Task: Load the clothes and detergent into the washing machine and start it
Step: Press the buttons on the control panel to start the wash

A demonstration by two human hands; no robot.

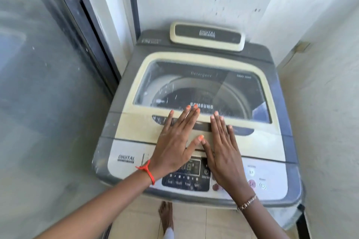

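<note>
A grey and cream top-loading washing machine (124, 103) stands in a corner with its lid (194, 58) down. Through the lid's clear window I see the drum rim and something blue at the right (261, 111). My left hand (174, 141) lies flat with straight fingers on the front of the lid, an orange band on its wrist. My right hand (223, 145) lies flat beside it, thumbs nearly touching, a bracelet on its wrist. The control panel (186, 182) with a lit display sits partly under both hands. No detergent container is in view.
A glass sliding door (38, 83) with a dark frame runs along the left. White walls (320, 83) close in behind and to the right of the machine. My bare foot (166, 217) stands on the tiled floor in front of it.
</note>
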